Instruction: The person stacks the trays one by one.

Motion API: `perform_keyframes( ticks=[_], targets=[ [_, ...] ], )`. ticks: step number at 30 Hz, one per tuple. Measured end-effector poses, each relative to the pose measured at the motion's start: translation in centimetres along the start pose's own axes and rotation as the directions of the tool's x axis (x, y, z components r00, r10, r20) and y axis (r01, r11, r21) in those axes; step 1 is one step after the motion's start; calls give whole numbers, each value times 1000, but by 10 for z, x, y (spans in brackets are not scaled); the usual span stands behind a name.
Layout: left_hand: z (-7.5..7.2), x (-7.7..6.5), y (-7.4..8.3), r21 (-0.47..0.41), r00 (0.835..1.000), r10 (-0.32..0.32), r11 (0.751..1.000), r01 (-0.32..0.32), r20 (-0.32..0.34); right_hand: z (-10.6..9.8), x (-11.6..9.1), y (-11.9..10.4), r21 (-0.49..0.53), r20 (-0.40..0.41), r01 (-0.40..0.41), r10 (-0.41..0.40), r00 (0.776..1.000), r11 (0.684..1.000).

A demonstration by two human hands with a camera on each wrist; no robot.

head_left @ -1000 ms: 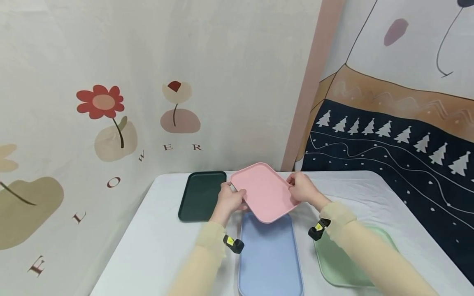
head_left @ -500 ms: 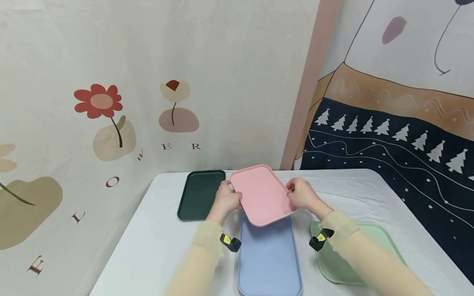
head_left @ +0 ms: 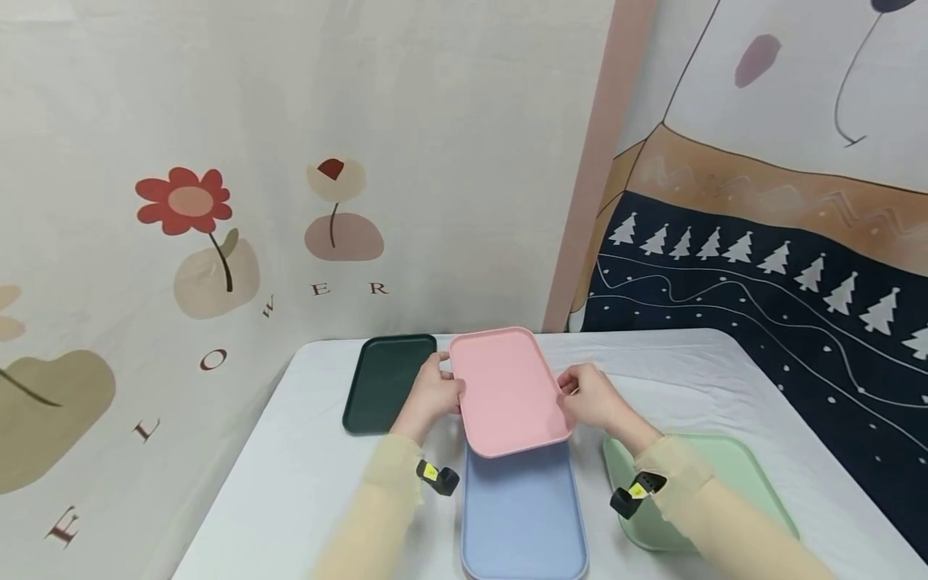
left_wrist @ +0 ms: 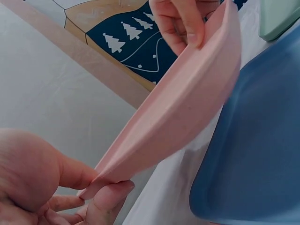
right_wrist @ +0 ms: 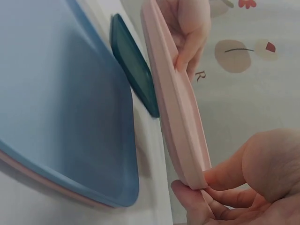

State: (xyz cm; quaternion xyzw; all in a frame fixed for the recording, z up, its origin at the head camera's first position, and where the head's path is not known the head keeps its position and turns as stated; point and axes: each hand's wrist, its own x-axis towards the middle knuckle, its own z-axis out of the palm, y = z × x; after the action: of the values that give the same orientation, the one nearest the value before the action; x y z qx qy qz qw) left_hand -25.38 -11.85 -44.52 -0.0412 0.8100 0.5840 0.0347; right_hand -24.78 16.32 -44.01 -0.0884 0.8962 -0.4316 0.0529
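Both hands hold a pink rectangular tray up in the air, tilted, over the far end of a blue tray. At its left edge my left hand pinches the rim between thumb and fingers. My right hand pinches the opposite edge. Seen side-on in the left wrist view, the pink tray is apart from the blue tray below. A thin pinkish edge shows under the blue tray's rim in the right wrist view.
A dark green tray lies at the back left of the white-covered table. To the right, a light green tray lies partly under the right forearm. Behind the table hangs a printed cloth.
The pink tray has turned to line up more closely with the blue tray and has come slightly nearer to me. Both hands have kept their grip. The head view has shifted slightly.
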Motion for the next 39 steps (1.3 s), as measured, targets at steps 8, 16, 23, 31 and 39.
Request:
perform_keyframes(
  ticks=[8,16,23,31,39],
  targets=[
    [-6,-2,-7,21,998,-23,1000,22,53,8,-22,-1,134,72,-46,37,997,990],
    [-5,-13,-15,55,991,-60,997,53,121,16,-47,6,278,162,-107,63,985,955],
    [-3,-27,-24,56,984,-46,998,37,172,21,-66,15,362,224,-105,23,974,926],
    [-3,-38,-27,124,983,-33,992,11,181,23,-75,20,381,267,-115,10,964,918],
    [-2,-52,-36,93,976,-23,996,3,215,26,-86,27,408,313,-120,-16,950,905]
  ],
)
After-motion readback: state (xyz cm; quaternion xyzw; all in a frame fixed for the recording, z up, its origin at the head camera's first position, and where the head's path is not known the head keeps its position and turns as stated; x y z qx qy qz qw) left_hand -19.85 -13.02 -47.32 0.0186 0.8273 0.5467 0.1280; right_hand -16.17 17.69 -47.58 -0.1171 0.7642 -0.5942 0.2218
